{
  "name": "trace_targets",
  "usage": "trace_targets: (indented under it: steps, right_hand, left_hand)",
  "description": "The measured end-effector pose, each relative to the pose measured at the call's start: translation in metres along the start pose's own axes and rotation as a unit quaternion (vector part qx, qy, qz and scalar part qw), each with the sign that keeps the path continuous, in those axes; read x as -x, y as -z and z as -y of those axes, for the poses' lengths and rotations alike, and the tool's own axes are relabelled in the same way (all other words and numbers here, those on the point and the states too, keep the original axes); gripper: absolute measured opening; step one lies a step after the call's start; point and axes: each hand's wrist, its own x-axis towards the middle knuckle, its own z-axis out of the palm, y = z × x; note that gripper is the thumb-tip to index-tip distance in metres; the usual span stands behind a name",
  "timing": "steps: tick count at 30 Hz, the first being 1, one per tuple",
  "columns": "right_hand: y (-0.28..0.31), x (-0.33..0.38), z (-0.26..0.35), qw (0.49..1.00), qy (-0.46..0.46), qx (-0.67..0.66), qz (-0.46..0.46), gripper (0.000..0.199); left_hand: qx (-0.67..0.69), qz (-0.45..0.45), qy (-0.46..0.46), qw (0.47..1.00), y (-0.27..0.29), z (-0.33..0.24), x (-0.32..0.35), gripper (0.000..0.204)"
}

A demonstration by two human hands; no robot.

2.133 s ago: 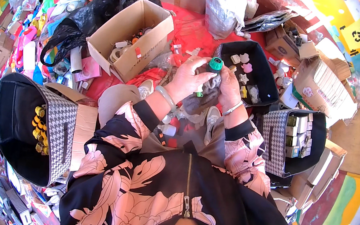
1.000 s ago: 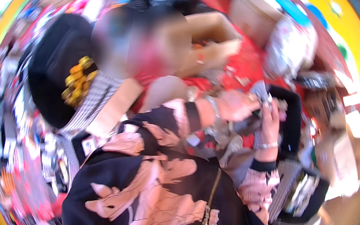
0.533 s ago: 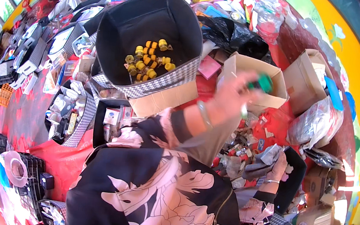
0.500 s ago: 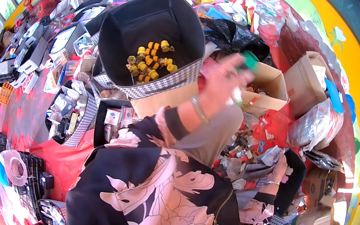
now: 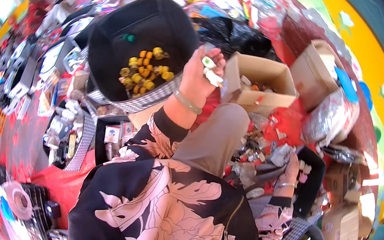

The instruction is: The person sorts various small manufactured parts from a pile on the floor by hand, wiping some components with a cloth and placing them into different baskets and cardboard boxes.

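Observation:
My left hand (image 5: 197, 77) is raised palm up beside the right wall of a big black fabric box (image 5: 142, 17). Its curled fingers hold several small white plastic pieces (image 5: 212, 75), one with a green spot. Inside the box lie several small yellow-and-black parts (image 5: 146, 70), and apart from them a green piece (image 5: 128, 38). My right hand (image 5: 290, 169) is low on the right, closed at the edge of a crumpled grey cloth or bag (image 5: 268, 169), next to a black bin (image 5: 311, 183). What its fingers grip is hidden.
An open cardboard box (image 5: 264, 97) with small scraps stands right of my left hand. Behind lies a black plastic bag (image 5: 243, 38). A bin of white items (image 5: 66, 127) is at left, and another person (image 5: 37, 12) sits far left. Small scraps (image 5: 254, 151) surround my knee.
My left hand has drawn back left and turned palm up. The green piece it held now lies in the black box; white pieces remain in the hand. The right hand has barely moved.

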Motion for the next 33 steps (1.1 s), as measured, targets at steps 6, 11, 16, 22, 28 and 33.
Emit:
trace_targets:
  steps: [6,11,16,22,28,33]
  right_hand:
    - [-0.020,0.015,0.029,0.991,0.023,-0.115,-0.059,0.022]
    - [-0.012,0.024,0.073,0.951,0.026,-0.308,-0.032,0.031]
    - [0.006,0.007,0.096,0.917,0.123,-0.378,0.005,0.032]
    - [0.021,0.004,0.085,0.895,0.169,-0.411,0.028,0.034]
    - [0.016,0.016,0.087,0.962,0.273,-0.011,0.015,0.041]
    - [0.000,0.006,0.084,0.886,0.339,0.316,0.010,0.033]
  left_hand:
    - [-0.052,0.011,0.225,0.973,0.002,0.126,-0.020,0.031]
    - [-0.103,0.054,0.385,0.916,-0.015,0.212,-0.028,0.023]
    - [-0.279,0.255,0.259,0.889,-0.031,0.266,-0.038,0.021]
    - [-0.386,0.353,0.160,0.837,-0.026,0.287,-0.036,0.025]
    - [-0.523,0.364,0.144,0.757,-0.020,0.297,-0.035,0.018]
    - [-0.505,0.405,0.223,0.729,-0.018,0.294,-0.029,0.013]
